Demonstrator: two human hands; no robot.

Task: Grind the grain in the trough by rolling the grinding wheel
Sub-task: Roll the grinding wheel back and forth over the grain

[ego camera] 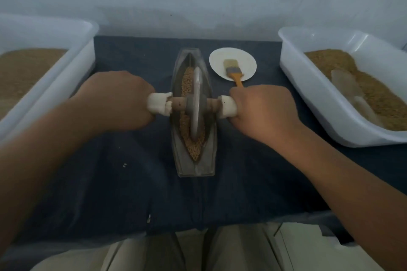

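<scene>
1. While the left hand (pixel 119 99) grips the white-wrapped left end of the axle (pixel 176 104), the right hand (pixel 262 110) grips the right end, and the fingers of both curl round the wrapping.
2. The grinding wheel (pixel 196 103) stands on edge in the boat-shaped trough (pixel 196 171), near its middle, with grain (pixel 195 148) along the groove.
3. The trough lies lengthwise on the dark-clothed desk (pixel 132 182), between the hands.
4. Beyond the right hand, a brush (pixel 232 68) rests on a white plate (pixel 220 57).
5. A left tub (pixel 72 50) and a right tub (pixel 308 86) of brown grain flank the desk; the right one holds a clear scoop (pixel 348 88).
</scene>
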